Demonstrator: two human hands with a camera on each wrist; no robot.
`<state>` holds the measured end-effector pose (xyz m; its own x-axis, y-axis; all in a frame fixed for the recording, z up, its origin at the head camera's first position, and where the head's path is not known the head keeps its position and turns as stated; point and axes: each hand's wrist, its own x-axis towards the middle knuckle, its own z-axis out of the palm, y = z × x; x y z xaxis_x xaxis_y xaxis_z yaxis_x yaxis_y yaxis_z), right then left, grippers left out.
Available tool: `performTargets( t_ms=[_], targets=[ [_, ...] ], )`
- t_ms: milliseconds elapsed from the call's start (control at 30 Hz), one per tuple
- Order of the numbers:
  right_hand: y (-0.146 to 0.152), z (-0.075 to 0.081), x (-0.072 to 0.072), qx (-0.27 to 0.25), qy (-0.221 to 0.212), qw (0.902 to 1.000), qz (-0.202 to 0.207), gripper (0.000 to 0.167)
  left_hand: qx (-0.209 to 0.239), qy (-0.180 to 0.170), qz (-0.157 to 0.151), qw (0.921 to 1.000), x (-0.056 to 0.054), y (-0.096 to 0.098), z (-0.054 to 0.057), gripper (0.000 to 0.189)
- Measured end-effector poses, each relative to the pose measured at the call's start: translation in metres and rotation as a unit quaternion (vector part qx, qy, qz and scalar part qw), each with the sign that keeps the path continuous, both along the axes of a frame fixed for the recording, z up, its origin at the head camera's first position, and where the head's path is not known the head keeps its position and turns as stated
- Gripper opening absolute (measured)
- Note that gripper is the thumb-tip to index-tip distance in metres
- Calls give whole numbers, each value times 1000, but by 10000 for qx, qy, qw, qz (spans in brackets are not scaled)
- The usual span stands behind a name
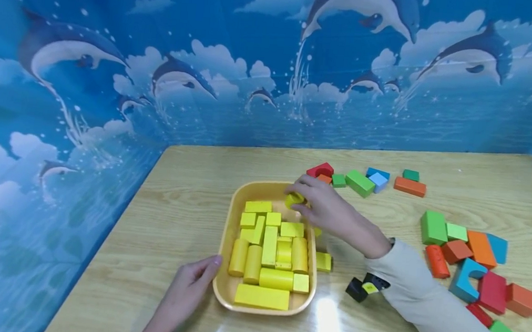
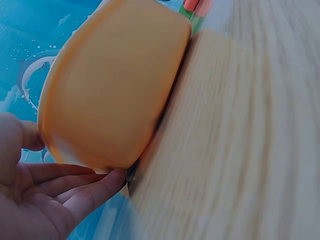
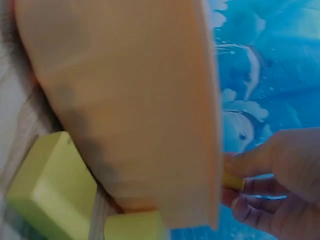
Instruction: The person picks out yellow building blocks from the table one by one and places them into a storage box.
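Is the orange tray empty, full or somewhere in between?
In between: yellow building blocks cover much of the orange tray, but bare floor shows at its far end, near the right hand.

The site presents as an indoor play corner or a staged tabletop booth; which of the two cannot be determined. A blue printed backdrop (image 1: 232, 118) of leaping dolphins (image 1: 375, 1), clouds (image 1: 280, 1) and sea encloses the rear and both sides. Before it stands a wood-grain table (image 1: 188, 191), its surface glossy with reflected light, bearing coloured building blocks (image 1: 492, 291) and a shallow tray (image 1: 264, 189), consistent with children's play.
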<state>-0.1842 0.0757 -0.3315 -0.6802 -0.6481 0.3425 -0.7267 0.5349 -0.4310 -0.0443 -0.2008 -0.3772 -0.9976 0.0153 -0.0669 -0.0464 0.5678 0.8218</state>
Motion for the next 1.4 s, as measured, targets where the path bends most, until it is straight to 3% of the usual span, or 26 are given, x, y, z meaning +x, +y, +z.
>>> performTargets(
  t_ms=[233,500,667,800,967,1033,1233,1400],
  targets=[
    [-28,-7,-17,970,-462,9942,-77,29,66,-11,17,10000,-1,-1,0,42],
    [-41,-19,-25,1347,-567,9890,245,34,99,-130,66,9998,0,0,0,45],
    [-40,-20,-25,1187,-634,9905,277,43,52,-172,82,9998,-1,-1,0,46],
    [-31,-18,-23,652,-345,9969,278,42,49,-110,53,9999,-1,-2,-1,45],
    [-5,-14,-13,-227,217,9995,-105,32,56,9,-18,10000,0,-2,1,41],
    [6,-15,-8,-347,204,9987,-305,30,46,84,-30,9999,0,-2,1,39],
    [29,-28,7,-383,-634,9955,-594,33,44,142,-75,9999,0,-2,1,38],
    [33,-39,13,-120,-1264,9913,-351,51,54,1,23,10000,0,0,0,40]
  ],
)
